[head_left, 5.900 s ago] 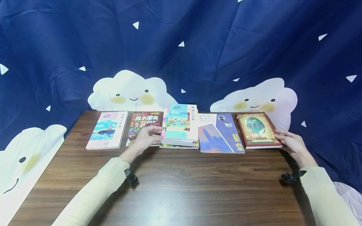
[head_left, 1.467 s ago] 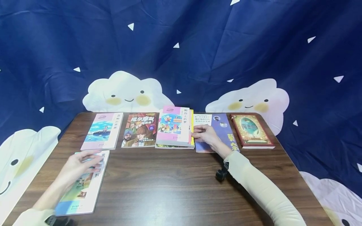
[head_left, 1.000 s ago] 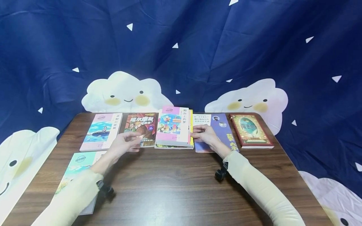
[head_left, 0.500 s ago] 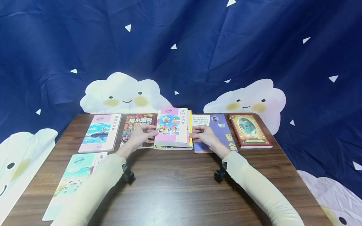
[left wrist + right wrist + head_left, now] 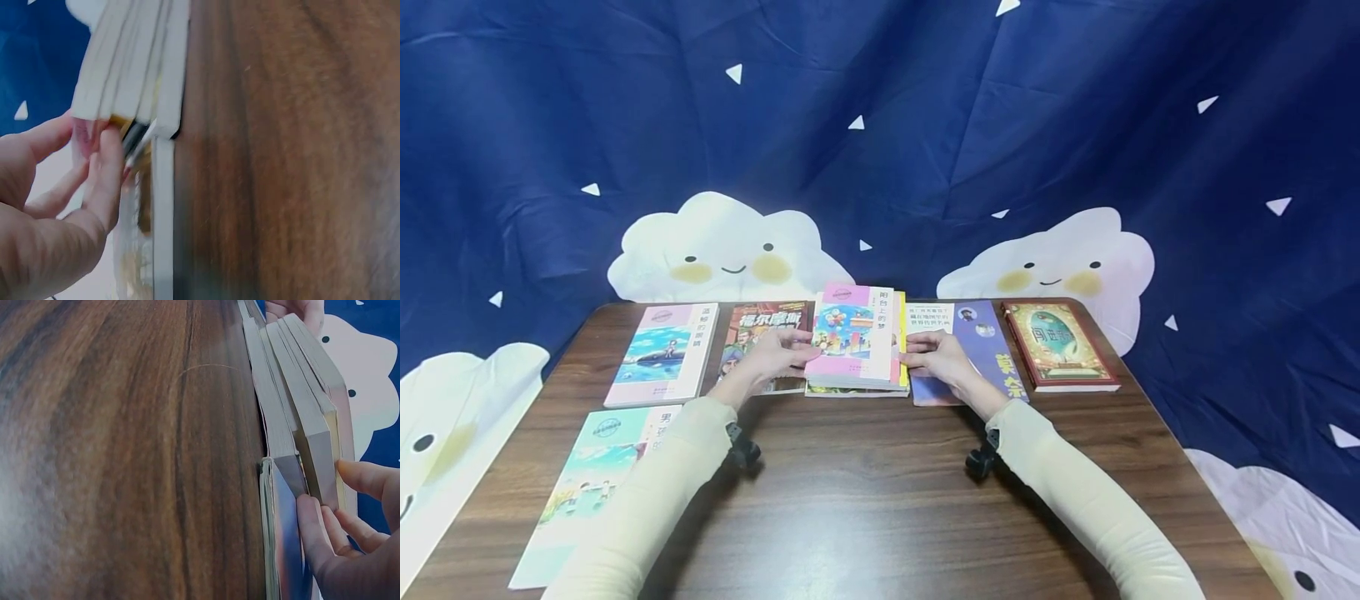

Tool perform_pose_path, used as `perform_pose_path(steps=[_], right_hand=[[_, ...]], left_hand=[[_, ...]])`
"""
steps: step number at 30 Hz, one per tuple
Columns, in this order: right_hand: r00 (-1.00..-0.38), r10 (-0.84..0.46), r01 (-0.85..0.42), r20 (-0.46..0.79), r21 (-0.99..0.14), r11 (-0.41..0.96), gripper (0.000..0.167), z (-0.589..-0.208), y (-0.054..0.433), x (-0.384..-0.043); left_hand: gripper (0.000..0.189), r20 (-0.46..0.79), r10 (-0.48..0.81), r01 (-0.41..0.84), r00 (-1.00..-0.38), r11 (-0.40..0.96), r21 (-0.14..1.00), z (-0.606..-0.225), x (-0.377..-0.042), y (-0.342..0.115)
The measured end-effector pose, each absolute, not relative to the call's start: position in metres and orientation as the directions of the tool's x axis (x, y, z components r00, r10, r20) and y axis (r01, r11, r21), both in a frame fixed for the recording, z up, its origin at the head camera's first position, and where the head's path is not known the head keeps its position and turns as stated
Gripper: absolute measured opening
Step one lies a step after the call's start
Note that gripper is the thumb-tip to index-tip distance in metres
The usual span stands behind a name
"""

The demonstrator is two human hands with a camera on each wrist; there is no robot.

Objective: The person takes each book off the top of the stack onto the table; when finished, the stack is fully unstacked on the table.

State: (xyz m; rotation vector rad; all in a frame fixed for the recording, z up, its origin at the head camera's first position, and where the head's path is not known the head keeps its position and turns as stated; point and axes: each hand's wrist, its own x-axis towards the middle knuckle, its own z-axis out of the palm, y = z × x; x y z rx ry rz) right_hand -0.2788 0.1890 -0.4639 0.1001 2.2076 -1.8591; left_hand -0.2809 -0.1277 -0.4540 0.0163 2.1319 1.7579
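At the back middle of the table stands a stack of books, topped by a pink-edged paperback with a balloon scene. My left hand holds the upper books' left side; in the left wrist view its fingers lie at the top cover and the thumb beneath. My right hand grips the stack's right side. A yellow book edge shows beside it. In the right wrist view the upper page blocks tilt up from the thick book below, leaving a gap. Which books each hand holds is partly hidden.
A whale-cover book and detective book lie left of the stack. To the right are a purple book and a red-bordered book. A mint-green book lies at front left on the brown table.
The mint-green book went from the stack's top to the front left, baring the pink-edged one. My left hand returned to the stack's left side; my right hand came over from the red-bordered book.
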Motion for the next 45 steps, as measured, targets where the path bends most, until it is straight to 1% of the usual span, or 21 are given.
perform_pose_path(steps=[5, 8, 12, 15, 20, 23, 27, 32, 36, 40, 45], right_hand=[[-0.961, -0.110, 0.229, -0.253, -0.953, 0.198, 0.056, -0.463, 0.189, -0.278], [-0.960, -0.114, 0.229, -0.255, -0.953, 0.201, 0.055, -0.461, 0.189, -0.277], [-0.962, -0.127, 0.214, -0.242, -0.956, 0.198, 0.056, -0.460, 0.189, -0.276], [-0.962, -0.134, 0.208, -0.236, -0.958, 0.199, 0.056, -0.460, 0.189, -0.276], [-0.963, -0.131, 0.209, -0.237, -0.957, 0.202, 0.055, -0.459, 0.189, -0.275], [-0.962, -0.130, 0.211, -0.239, -0.958, 0.196, 0.055, -0.458, 0.188, -0.275], [-0.960, -0.132, 0.219, -0.246, -0.957, 0.192, 0.055, -0.457, 0.188, -0.276], [-0.960, -0.124, 0.224, -0.252, -0.954, 0.201, 0.055, -0.457, 0.188, -0.275], [-0.960, -0.126, 0.223, -0.252, -0.953, 0.206, 0.055, -0.458, 0.188, -0.275], [-0.959, -0.125, 0.224, -0.253, -0.952, 0.206, 0.055, -0.459, 0.188, -0.276], [-0.960, -0.126, 0.217, -0.248, -0.951, 0.219, 0.055, -0.458, 0.188, -0.276]], left_hand=[[0.062, -0.324, 0.312, -0.263, -0.893, 0.221, 0.939, -0.452, -0.281, -0.141], [0.066, -0.352, 0.372, -0.279, -0.859, 0.236, 0.931, -0.449, -0.279, -0.151], [0.069, -0.396, 0.409, -0.325, -0.822, 0.234, 0.916, -0.447, -0.274, -0.164], [0.070, -0.400, 0.402, -0.346, -0.823, 0.204, 0.916, -0.446, -0.263, -0.173], [0.074, -0.350, 0.393, -0.318, -0.850, 0.145, 0.937, -0.442, -0.234, -0.189], [0.072, -0.333, 0.387, -0.309, -0.860, 0.127, 0.943, -0.437, -0.213, -0.201], [0.071, -0.333, 0.384, -0.303, -0.861, 0.136, 0.943, -0.430, -0.183, -0.222], [0.077, -0.358, 0.370, -0.318, -0.857, 0.166, 0.933, -0.428, -0.148, -0.251], [0.077, -0.397, 0.342, -0.346, -0.852, 0.200, 0.916, -0.431, -0.123, -0.274], [0.077, -0.457, 0.316, -0.400, -0.832, 0.230, 0.887, -0.438, -0.101, -0.292], [0.079, -0.485, 0.369, -0.436, -0.792, 0.212, 0.874, -0.449, -0.083, -0.306]])
